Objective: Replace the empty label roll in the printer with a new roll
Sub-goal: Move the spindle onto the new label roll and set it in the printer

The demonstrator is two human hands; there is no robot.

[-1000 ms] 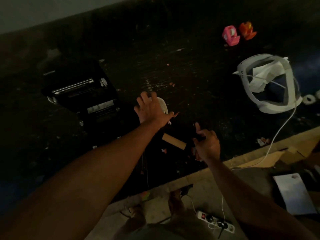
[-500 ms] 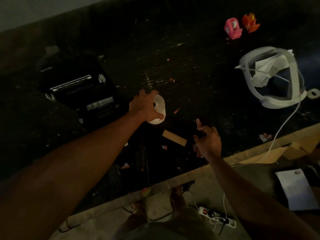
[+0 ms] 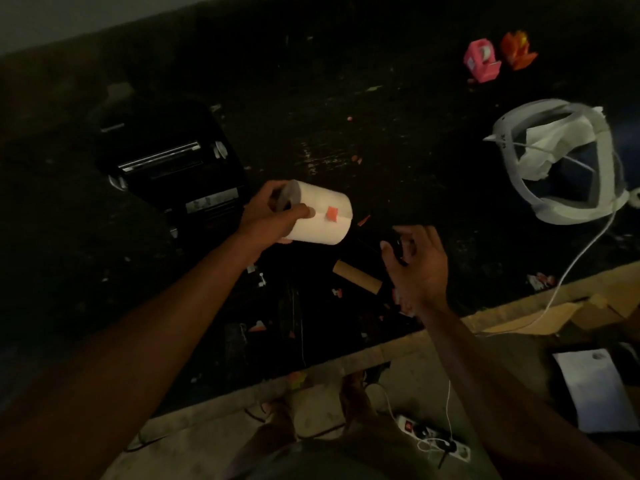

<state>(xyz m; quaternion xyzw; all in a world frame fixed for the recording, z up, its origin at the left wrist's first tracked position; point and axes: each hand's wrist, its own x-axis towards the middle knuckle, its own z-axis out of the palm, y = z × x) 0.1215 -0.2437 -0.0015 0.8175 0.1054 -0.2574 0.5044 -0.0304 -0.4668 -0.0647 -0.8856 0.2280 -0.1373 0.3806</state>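
Change since earlier: left hand (image 3: 268,216) has lifted the new label roll (image 3: 320,218) off the table and turned it sideways; half a second ago it was still gripping the roll down on the surface. Right hand (image 3: 417,268) has opened up and turned palm-up.
Left hand: clamped on the roll, thumb across the white side, fingers over the near end.
New label roll: white, full, held in the air, lying roughly level, small orange tab (image 3: 331,213) on its side. Just right of the printer, not touching it.
Right hand: fingers loosely curled round a small dark object (image 3: 394,245); too dark to say what it is or how firm the grip is.
Printer (image 3: 166,161): black, left of centre on the table, lid looks open; interior too dark to read.
Empty core (image 3: 356,276): brown cardboard tube lying on the table between the two hands, below the roll.
Table (image 3: 346,150): dark, littered with small scraps.
Other: white ring-shaped headset (image 3: 554,202) at right with white cable; pink tape dispenser (image 3: 479,64) and orange one (image 3: 517,50) at far edge.
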